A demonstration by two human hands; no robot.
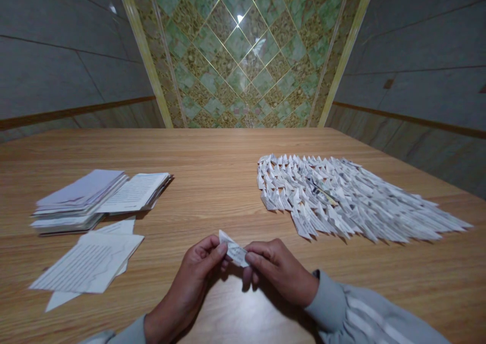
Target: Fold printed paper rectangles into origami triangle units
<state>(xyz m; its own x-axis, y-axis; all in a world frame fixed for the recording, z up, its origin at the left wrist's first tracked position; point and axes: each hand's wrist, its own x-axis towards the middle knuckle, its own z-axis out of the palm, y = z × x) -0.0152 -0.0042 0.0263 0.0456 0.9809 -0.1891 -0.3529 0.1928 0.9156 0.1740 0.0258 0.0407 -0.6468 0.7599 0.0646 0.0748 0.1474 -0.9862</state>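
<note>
A small folded piece of printed paper is held just above the wooden table, near its front edge. My left hand pinches its left end between thumb and forefinger. My right hand pinches its right end, fingers curled. Both hands are closed on the same piece.
Many folded paper pieces lie in overlapping rows at the right. At the left sits a stack of printed pages, an open booklet beside it, and loose sheets in front. A tiled wall rises behind the table.
</note>
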